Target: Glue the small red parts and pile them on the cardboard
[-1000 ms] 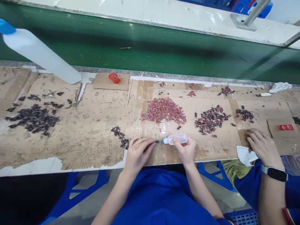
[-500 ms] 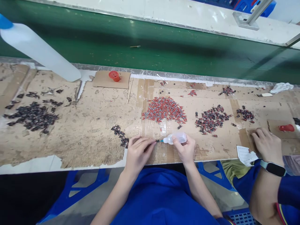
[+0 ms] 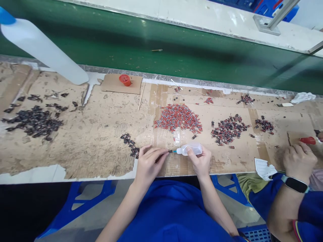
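Note:
Between its fingertips, my left hand (image 3: 150, 162) pinches a small dark part (image 3: 170, 151) near the front edge of the cardboard. My right hand (image 3: 201, 160) grips a clear squeeze bottle (image 3: 191, 149) lying sideways. The bottle's thin blue needle tip points left and meets or nearly meets the small part. Just left of my left hand lies a short row of dark parts (image 3: 130, 144). Beyond my hands is a heap of small red-and-silver parts (image 3: 178, 117). A pile of red-and-black parts (image 3: 229, 129) sits to the right of it.
At far left is a heap of black parts (image 3: 35, 121), with a large white bottle (image 3: 42, 50) leaning above it. A red cup (image 3: 125, 80) stands on a cardboard piece at the back. At right, a co-worker's hand (image 3: 299, 161) rests near torn paper (image 3: 264, 169).
My hands and the bottle keep nearly the same pose. The co-worker's hand has moved right, towards a red cup there. The view has shifted slightly.

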Action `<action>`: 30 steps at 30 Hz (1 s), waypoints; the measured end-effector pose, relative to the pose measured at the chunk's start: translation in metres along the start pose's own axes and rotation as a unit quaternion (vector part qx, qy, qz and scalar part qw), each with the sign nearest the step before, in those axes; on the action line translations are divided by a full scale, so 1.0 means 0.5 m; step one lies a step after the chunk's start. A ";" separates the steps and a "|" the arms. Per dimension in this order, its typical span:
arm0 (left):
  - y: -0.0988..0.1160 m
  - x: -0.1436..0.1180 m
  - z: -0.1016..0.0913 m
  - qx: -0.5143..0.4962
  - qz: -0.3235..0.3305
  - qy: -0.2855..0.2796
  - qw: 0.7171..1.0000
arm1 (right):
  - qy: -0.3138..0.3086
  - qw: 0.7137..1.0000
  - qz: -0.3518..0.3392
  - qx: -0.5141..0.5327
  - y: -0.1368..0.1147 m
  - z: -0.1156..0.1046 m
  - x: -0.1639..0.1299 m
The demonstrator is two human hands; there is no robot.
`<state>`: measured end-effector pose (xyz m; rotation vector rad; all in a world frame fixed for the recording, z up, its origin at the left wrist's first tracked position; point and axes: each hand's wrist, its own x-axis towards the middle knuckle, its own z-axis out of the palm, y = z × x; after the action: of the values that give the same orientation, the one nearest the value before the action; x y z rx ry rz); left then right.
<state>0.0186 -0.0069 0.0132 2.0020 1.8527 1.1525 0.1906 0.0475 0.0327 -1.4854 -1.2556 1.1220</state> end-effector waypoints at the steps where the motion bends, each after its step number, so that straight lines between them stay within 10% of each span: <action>1: 0.000 0.000 0.000 0.000 -0.002 0.000 1.000 | 0.000 1.000 -0.001 -0.004 0.000 0.001 0.000; 24: 0.001 0.002 0.005 -0.007 -0.014 -0.021 1.000 | 0.077 0.993 -0.058 -0.067 0.019 -0.055 0.005; 30: 0.000 0.003 0.008 -0.010 -0.044 -0.041 0.998 | 0.118 0.893 -0.278 -0.333 -0.018 -0.071 0.023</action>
<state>0.0209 -0.0040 0.0111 1.9071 1.8618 1.0445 0.2244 0.0577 0.0479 -1.5110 -1.8319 0.1127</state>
